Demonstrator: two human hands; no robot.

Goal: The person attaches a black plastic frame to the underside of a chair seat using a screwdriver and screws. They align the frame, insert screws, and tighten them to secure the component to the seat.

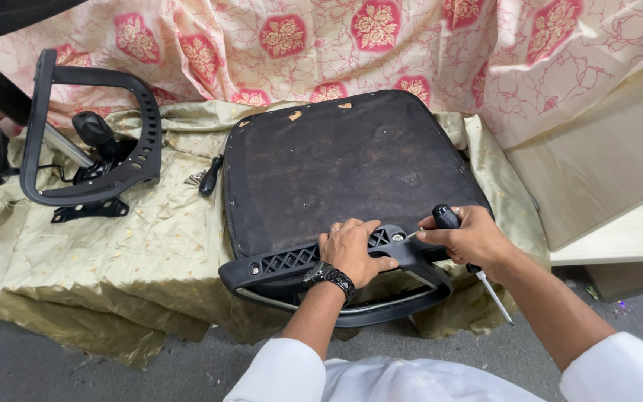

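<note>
An upturned black chair seat (336, 164) lies on a gold cloth (113, 246). A black loop-shaped armrest (292, 279) rests against the seat's near edge. My left hand (353, 249), with a dark wristwatch (329, 275) on its wrist, presses down on the armrest's ribbed bracket. My right hand (470, 238) grips a black-handled screwdriver (446, 217) in the palm, its shaft pointing down toward me. Its fingertips pinch a small metal screw (414, 234) beside a hole in the bracket.
A second black armrest (139, 141) and a chair mechanism with a knob (94, 130) lie at the left. Another black-handled tool (210, 176) and loose screws (193, 179) sit by the seat's left edge. Floral fabric (321, 45) hangs behind; light wooden panels (604, 164) stand right.
</note>
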